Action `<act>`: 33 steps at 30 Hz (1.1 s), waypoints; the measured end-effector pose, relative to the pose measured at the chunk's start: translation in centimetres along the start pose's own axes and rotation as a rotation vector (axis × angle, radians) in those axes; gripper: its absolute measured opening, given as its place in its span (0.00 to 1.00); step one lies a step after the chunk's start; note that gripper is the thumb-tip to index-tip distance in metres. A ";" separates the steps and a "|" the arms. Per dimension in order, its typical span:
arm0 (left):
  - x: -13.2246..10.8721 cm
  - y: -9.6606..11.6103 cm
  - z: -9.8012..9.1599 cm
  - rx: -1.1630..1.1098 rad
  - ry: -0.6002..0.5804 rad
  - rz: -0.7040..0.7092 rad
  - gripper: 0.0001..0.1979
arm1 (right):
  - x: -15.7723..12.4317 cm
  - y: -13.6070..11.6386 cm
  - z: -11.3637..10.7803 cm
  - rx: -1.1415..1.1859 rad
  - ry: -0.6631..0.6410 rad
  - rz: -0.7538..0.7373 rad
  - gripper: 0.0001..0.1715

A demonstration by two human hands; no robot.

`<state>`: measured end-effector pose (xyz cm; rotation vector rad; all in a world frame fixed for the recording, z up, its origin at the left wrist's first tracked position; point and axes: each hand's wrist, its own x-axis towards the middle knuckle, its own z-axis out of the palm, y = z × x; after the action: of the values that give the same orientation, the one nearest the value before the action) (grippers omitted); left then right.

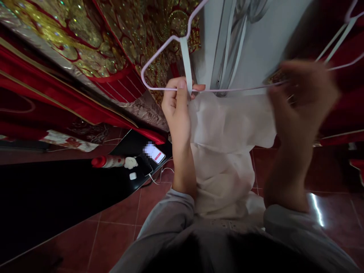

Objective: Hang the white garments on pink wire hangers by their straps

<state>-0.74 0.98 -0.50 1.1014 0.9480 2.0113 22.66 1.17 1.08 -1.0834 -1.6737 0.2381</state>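
My left hand (pixel 179 104) is closed on the lower bar of a pale pink hanger (pixel 159 51), its thumb and fingers pinching near the left end. A white strap (pixel 186 62) runs from the hanger's shoulder down into that grip. Below the bar hangs a cream, sheer-looking garment (pixel 223 125), reaching down towards my lap. My right hand (pixel 309 94) is raised around the bar's right end. Motion blurs its fingers, so whether they grip the bar or a strap does not show.
Gold-sequined red garments (pixel 93 41) hang at the left. Another pink hanger (pixel 348 62) with white straps is at the upper right. On a black tabletop (pixel 71 193) lie a red-capped bottle (pixel 106 162), a lit phone (pixel 156 153) and a small white case (pixel 132 176). Red tiles (pixel 119 204) cover the floor.
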 end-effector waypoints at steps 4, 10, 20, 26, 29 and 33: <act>-0.8 1.0 -1.4 0.099 -0.114 -0.037 0.17 | -1.5 0.2 3.7 -0.011 -0.119 -0.031 0.24; -0.1 7.4 -2.1 0.227 -0.252 -0.101 0.19 | -2.9 1.2 5.1 0.019 -0.017 -0.071 0.25; 2.5 4.1 -3.2 0.048 0.183 0.014 0.07 | -2.6 1.5 4.4 0.010 -0.070 -0.002 0.24; 0.3 1.1 -1.5 -0.136 0.050 -0.108 0.03 | -2.4 1.7 4.9 0.068 0.003 -0.032 0.24; -0.1 0.6 -0.3 -0.138 -0.033 -0.179 0.05 | -2.3 2.9 4.9 0.112 0.053 -0.107 0.24; -0.8 0.4 0.2 -0.094 -0.104 -0.203 0.10 | -1.3 7.6 3.8 0.216 0.510 -0.158 0.22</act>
<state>-0.29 0.19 -0.37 1.0064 0.8656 1.7983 23.49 5.87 -6.15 -0.7645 -1.2336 0.0320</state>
